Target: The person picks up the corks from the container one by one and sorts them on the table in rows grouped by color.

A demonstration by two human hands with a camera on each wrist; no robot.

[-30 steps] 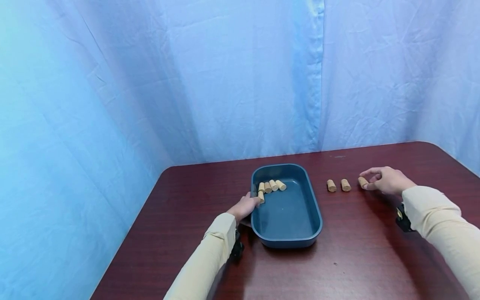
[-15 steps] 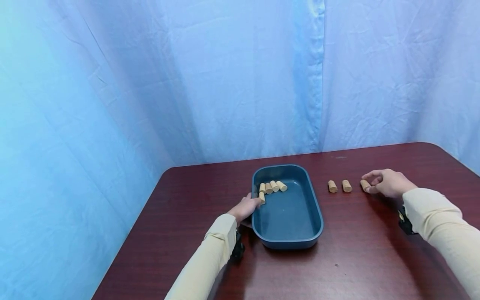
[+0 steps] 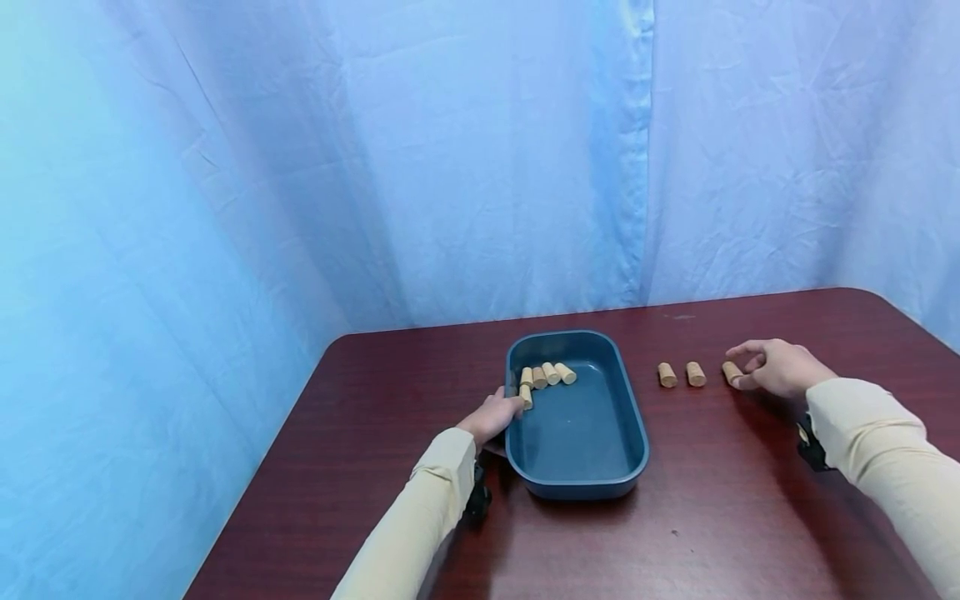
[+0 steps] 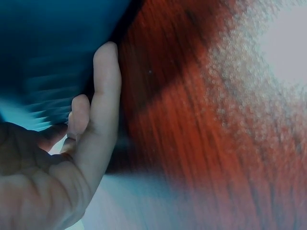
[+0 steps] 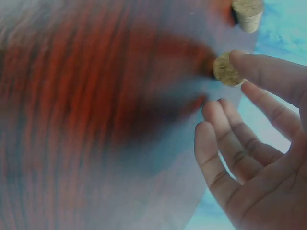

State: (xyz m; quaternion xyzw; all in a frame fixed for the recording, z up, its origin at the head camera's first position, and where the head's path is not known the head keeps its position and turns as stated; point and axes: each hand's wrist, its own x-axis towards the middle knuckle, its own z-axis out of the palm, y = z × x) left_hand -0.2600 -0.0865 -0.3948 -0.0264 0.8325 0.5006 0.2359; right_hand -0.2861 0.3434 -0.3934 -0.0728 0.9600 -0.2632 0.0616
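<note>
My left hand (image 3: 495,414) grips the left wall of a dark blue rectangular bin (image 3: 641,467), its thumb over the rim on the inside. In the left wrist view, fingers (image 4: 105,86) lie along the outside of the bin, low by the tabletop. Several tapered corks (image 3: 551,373) lie inside, grouped toward the back left corner near that thumb. Over on the right, my right hand (image 3: 783,367) pinches a cork (image 3: 731,372) between thumb and index finger at the table. The right wrist view shows that cork's round end (image 5: 224,71), with the other fingers spread loosely.
Two more corks, a left one (image 3: 667,375) and a right one (image 3: 695,374), stand in a row between the bin and my right hand. All rests on a dark red wooden table (image 3: 360,467). Pale blue curtains (image 3: 480,167) hang behind and along its sides.
The head view has shifted very slightly. Both hands, the bin and the corks keep practically the same places, with the right hand staying at the same cork.
</note>
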